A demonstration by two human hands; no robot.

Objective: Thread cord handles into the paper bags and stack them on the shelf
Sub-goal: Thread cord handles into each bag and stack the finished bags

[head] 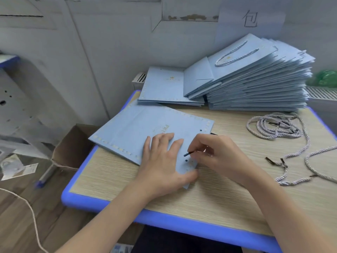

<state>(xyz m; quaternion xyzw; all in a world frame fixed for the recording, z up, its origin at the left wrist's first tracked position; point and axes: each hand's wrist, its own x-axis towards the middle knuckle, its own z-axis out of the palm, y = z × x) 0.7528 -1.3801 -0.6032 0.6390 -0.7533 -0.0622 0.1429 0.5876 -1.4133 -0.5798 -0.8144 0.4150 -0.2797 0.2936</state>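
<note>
Pinching the cord's dark tip (188, 153), the right hand (217, 152) is aligned leftward and down toward the punched hole (186, 160) just beyond, while the paper bag (138, 128) is pressed flat by the open-fingered left hand (164, 159).

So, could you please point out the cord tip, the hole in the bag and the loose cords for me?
cord tip (188, 153): head view, on the dark stiff end.
hole (186, 160): head view, on the dark dot near the bag's edge.
loose cords (273, 127): head view, on the coiled bundle.
</note>
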